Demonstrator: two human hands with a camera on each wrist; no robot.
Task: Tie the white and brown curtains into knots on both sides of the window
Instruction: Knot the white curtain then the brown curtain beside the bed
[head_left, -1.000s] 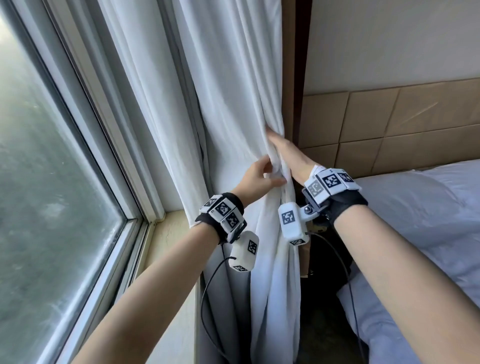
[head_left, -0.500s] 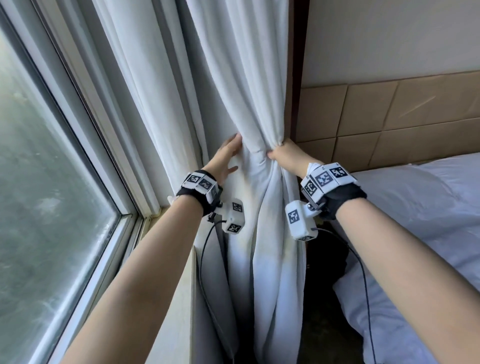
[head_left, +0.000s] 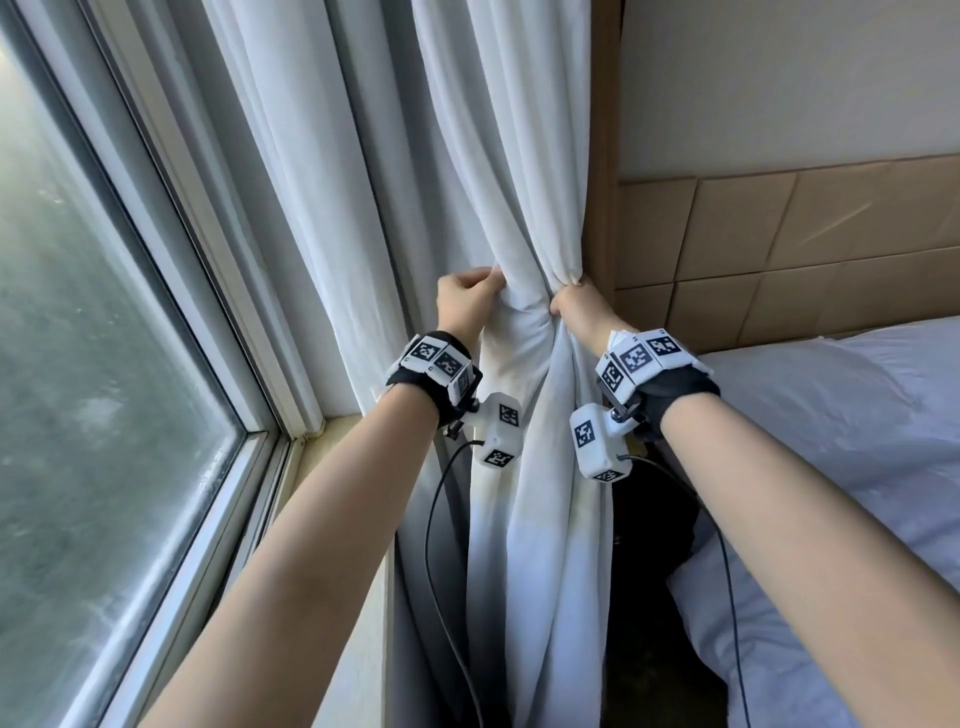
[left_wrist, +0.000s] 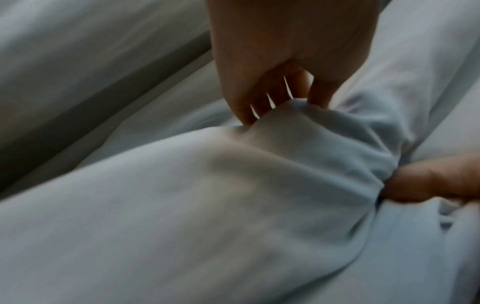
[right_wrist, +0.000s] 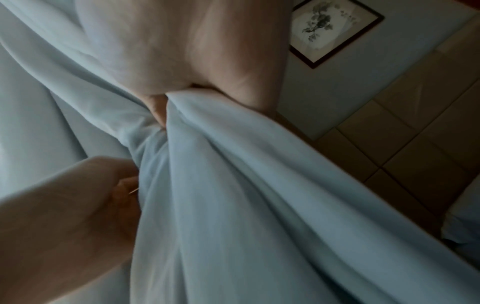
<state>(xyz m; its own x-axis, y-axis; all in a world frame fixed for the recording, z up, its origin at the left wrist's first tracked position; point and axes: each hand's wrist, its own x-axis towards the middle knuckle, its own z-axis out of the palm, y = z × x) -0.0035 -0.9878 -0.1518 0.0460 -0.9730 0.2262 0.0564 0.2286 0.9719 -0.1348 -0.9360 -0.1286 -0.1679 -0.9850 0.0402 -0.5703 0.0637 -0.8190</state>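
The white curtain (head_left: 498, 156) hangs to the right of the window, bunched at mid height. My left hand (head_left: 465, 301) grips the bunch from its left side, fingers curled into the cloth (left_wrist: 259, 164). My right hand (head_left: 576, 306) grips the same bunch from the right, fingers hidden behind the fabric (right_wrist: 233, 185). The two hands are a short gap apart with gathered cloth between them. A thin strip of the brown curtain (head_left: 602, 156) shows behind the white one's right edge.
The window pane (head_left: 104, 364) and its frame (head_left: 208, 270) fill the left. A tan padded headboard (head_left: 805, 249) and a bed with white bedding (head_left: 831, 441) stand at the right. Wrist camera cables (head_left: 436, 545) hang below both hands. A dark gap lies between curtain and bed.
My left hand has gone from flat against the curtain to gripping it on the left of the bunch. The right hand keeps its hold, and the curtain is gathered tighter.
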